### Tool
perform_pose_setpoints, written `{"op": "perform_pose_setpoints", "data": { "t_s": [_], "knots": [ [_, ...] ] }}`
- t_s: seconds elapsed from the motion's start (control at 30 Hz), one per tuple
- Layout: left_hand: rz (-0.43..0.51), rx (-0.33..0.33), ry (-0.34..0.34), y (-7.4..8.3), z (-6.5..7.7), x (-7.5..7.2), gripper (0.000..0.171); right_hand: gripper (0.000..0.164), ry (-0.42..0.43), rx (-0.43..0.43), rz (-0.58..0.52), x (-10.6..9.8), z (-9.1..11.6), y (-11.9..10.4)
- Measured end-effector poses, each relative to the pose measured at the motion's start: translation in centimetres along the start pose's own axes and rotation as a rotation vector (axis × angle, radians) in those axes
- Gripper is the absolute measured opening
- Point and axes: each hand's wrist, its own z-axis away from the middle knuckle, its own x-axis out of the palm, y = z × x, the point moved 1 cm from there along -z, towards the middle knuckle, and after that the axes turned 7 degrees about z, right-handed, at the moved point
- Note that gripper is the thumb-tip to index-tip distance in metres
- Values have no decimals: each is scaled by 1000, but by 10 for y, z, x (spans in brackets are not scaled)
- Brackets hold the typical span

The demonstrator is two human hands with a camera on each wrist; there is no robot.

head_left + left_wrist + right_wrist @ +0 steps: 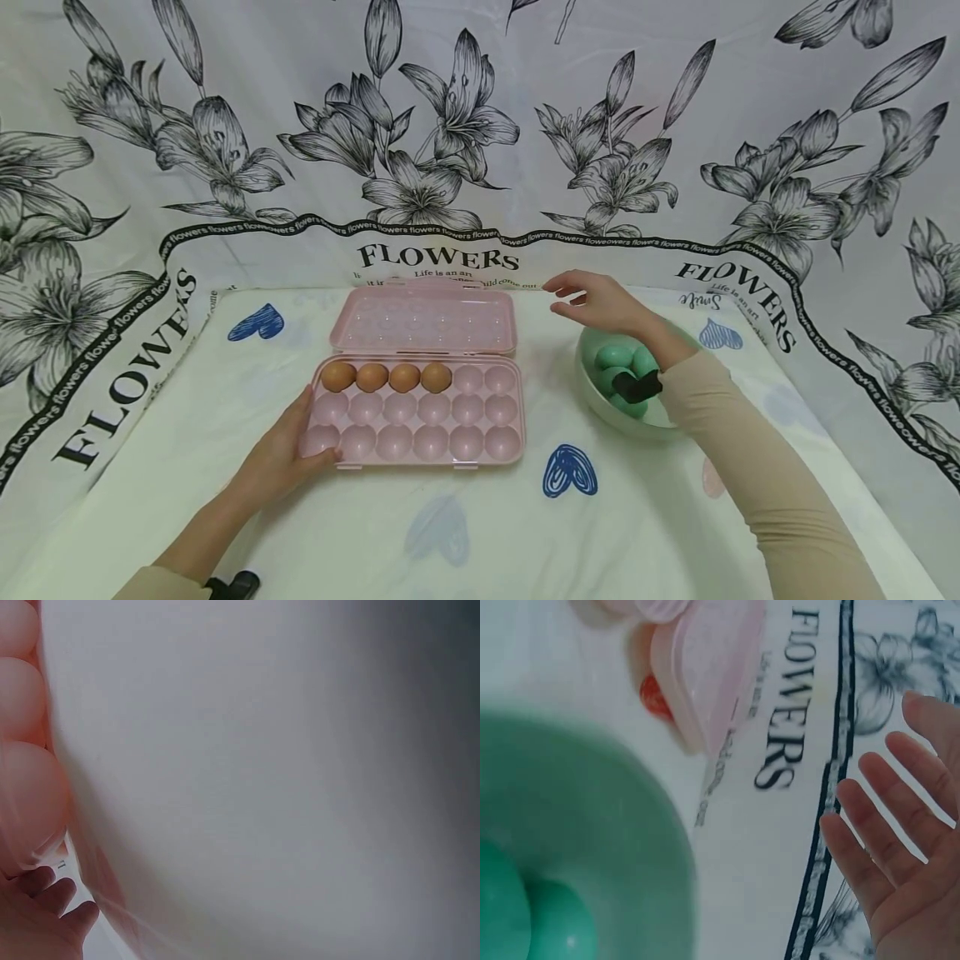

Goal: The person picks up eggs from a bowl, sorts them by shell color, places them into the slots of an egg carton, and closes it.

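Observation:
A pink plastic egg carton (423, 454) lies with its lid (423, 333) folded back. Several brown eggs (372, 377) fill the left part of its back row; the other cups hold none. My left hand (281, 454) grips the carton's left end, thumb at the front corner and fingers along the side. In the left wrist view those fingers (56, 892) lie against the carton (30, 795). My right hand (596, 302) hovers with spread fingers past the far edge of a round green bowl (637, 425), holding nothing. Green eggs (615, 358) sit in the bowl, partly hidden by the right forearm.
A white cloth (495, 533) with heart prints covers the table. Behind it hangs a flower-printed sheet (450, 167) with black lettering. The bowl stands to the right of the carton, with a gap between them.

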Motion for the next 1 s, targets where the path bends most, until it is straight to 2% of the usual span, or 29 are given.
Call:
{"op": "perform_pose_setpoints", "data": {
  "t_s": [0.2,0.57,1.0],
  "knots": [
    [6,-14,-5,0,1,1,110,36,-2,114,-22,-7,17,25],
    [-7,19,14,0,0,0,108,40,-41,217,-17,-2,43,65],
    [-1,20,10,4,0,-3,107,45,-137,274,-50,5,62,90]
  ]
}}
